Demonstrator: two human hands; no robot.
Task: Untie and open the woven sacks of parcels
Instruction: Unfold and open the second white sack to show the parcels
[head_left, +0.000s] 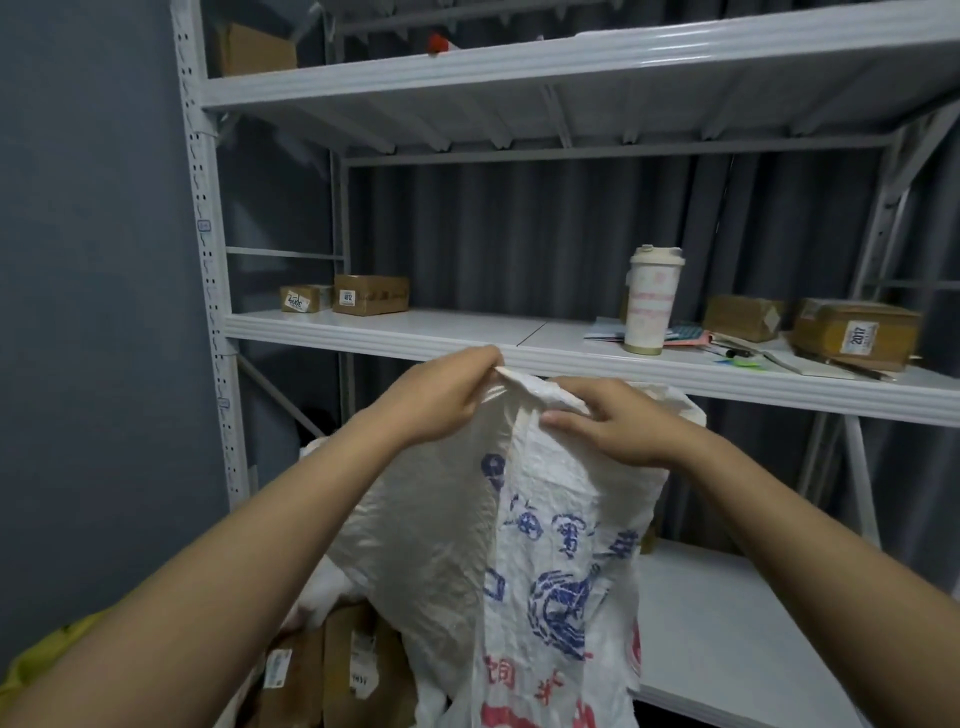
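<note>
Both hands are up at the gathered top of the white sack (524, 545): the left hand (441, 395) pinches the bunched edge, and just beside it the right hand (618, 421) grips the same neck. No tie or string shows at the grip, so the untying looks done, with spreading the mouth still to come. Below the grip the sack hangs limp, its inside hidden, while brown parcels (332, 670) sit packed under the left forearm.
</note>
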